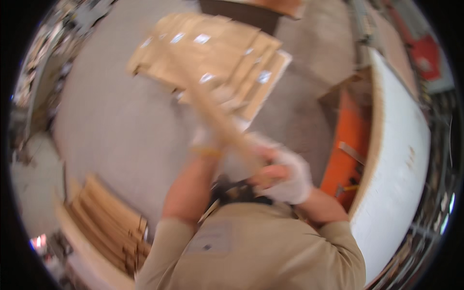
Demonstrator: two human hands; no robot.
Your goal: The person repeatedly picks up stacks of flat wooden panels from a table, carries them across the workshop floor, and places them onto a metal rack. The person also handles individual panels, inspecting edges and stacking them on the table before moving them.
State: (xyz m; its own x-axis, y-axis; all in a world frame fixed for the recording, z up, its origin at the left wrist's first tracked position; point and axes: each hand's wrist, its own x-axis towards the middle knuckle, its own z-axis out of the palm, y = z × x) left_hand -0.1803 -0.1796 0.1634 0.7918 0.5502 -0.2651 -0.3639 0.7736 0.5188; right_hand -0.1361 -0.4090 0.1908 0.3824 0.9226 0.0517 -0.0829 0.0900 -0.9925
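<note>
A long, narrow wood-coloured strip (208, 104), smeared by motion, slants from in front of my waist up and away to the left. Around its near end, my right hand (290, 176) is closed, in a white glove that leaves the fingertips bare. Farther along, my left hand (209, 134), also in a white glove with a yellowish cuff, holds the strip from its left side. Its fingers are blurred and mostly behind the strip. Beyond the hands lies a stack of flat brown boards or cartons (212, 50) with white labels.
At my right stands a large white panel (396, 179) with a brown edge, beside an orange bin or surface (338, 159) holding small tools. Several brown slats (108, 208) are stacked at the lower left. A dark-sided container (241, 17) stands at the far end. Cluttered shelving (41, 63) lines the left.
</note>
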